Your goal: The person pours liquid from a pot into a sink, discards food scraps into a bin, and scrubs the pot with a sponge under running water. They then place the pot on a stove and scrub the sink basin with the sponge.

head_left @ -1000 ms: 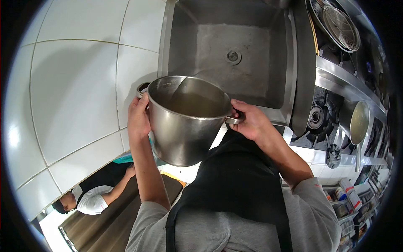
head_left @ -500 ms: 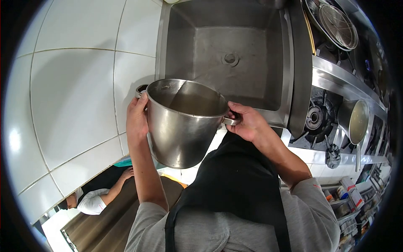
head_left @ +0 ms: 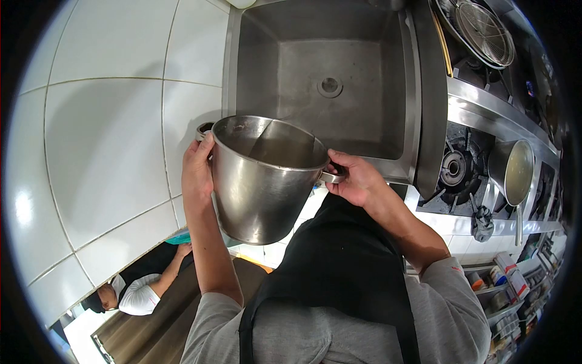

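A deep stainless steel pot [head_left: 260, 203] with two side handles is held up in front of my apron, its mouth tipped toward the sink [head_left: 411, 91]. On the left, my left hand [head_left: 199, 165] is closed at the pot's left handle, the thumb near the rim. My right hand [head_left: 356, 179] grips the other handle, with its thumb on top. Light and dark patches show on the pot's inner wall. The pot's far rim overlaps the sink's near edge in this view.
White tiles [head_left: 106, 139] line the left side. To the right are a gas burner [head_left: 453, 168], a long-handled saucepan [head_left: 517, 173] and a round wire strainer [head_left: 483, 33]. Another person [head_left: 142, 293] is at the lower left, beside a brown surface [head_left: 151, 309]. Stocked shelves [head_left: 506, 303] stand lower right.
My view has shifted slightly. Both hands keep hold of the pot, which stays in nearly the same place and tilt. The other person at lower left has shifted a little to the right.
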The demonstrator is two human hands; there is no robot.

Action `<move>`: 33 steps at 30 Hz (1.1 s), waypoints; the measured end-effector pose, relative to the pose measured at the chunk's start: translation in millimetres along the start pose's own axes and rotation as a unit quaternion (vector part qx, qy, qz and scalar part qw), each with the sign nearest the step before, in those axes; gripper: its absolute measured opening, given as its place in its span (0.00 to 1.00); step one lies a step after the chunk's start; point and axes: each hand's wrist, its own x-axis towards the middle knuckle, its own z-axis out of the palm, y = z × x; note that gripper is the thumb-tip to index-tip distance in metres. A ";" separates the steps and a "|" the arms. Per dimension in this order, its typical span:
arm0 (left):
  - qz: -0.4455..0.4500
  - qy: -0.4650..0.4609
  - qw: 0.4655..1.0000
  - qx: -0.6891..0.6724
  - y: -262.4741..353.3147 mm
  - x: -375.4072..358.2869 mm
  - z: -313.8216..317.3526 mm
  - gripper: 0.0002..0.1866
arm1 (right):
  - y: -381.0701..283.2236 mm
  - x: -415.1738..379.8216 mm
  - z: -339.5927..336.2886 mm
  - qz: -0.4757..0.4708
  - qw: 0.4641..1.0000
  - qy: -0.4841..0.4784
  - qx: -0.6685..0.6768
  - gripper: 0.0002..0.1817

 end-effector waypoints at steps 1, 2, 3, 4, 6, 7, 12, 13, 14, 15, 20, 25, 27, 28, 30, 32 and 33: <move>0.000 0.001 1.000 0.004 0.6 0.5 0.9 0.24 | 0.3 0.6 -1.2 0.001 1.000 -0.005 0.003 0.05; 0.000 0.002 1.000 0.009 1.3 1.1 1.9 0.24 | 0.7 1.8 -3.4 0.002 1.000 -0.009 0.006 0.05; 0.000 0.002 1.000 0.013 1.8 1.9 3.1 0.24 | 0.9 2.8 -5.4 0.002 1.000 -0.013 0.009 0.05; 0.002 -0.001 1.000 0.018 3.0 1.9 4.9 0.24 | 0.6 3.0 -7.0 0.003 1.000 -0.016 0.008 0.06; 0.008 -0.008 0.999 0.030 6.2 1.9 8.4 0.25 | 0.6 3.4 -9.1 0.004 1.000 -0.023 0.008 0.08; 0.007 -0.014 1.000 0.028 6.3 2.6 8.7 0.25 | 0.8 3.0 -8.7 0.003 1.000 -0.019 0.009 0.08; -0.001 -0.009 1.000 0.021 2.4 6.9 6.0 0.24 | 0.0 1.9 -7.7 0.002 1.000 -0.009 0.001 0.08; -0.003 -0.009 1.000 0.020 2.3 7.3 5.9 0.24 | 0.7 3.3 -9.2 0.001 1.000 -0.015 0.001 0.08; -0.005 -0.009 1.000 0.019 2.3 7.6 6.1 0.23 | 1.6 5.5 -11.4 0.000 1.000 -0.020 0.001 0.08; -0.008 -0.010 1.000 0.018 2.4 8.2 6.3 0.23 | 2.3 6.5 -12.6 -0.001 1.000 -0.026 0.002 0.08; -0.014 -0.010 1.000 0.015 2.0 12.0 5.8 0.22 | 2.1 4.4 -12.6 -0.002 1.000 -0.018 -0.002 0.08; -0.020 -0.013 1.000 0.004 1.2 12.5 4.9 0.22 | 3.3 3.5 -13.1 0.001 1.000 -0.015 0.010 0.09; -0.022 -0.012 1.000 0.010 4.7 10.4 8.6 0.22 | 3.1 4.1 -13.8 0.002 1.000 -0.020 0.011 0.09; -0.023 -0.011 1.000 0.011 4.1 11.8 7.2 0.22 | 2.8 4.1 -13.9 0.003 1.000 -0.021 0.011 0.09; -0.027 -0.008 0.999 0.015 2.7 14.3 4.7 0.23 | 3.0 3.7 -14.9 0.006 1.000 -0.023 0.012 0.09; -0.029 -0.007 0.999 0.023 4.5 13.7 7.2 0.23 | 3.2 2.3 -14.0 0.004 1.000 -0.019 0.010 0.09; -0.030 -0.007 0.999 0.027 5.5 13.3 8.8 0.23 | 2.9 1.1 -13.3 0.003 1.000 -0.017 0.009 0.09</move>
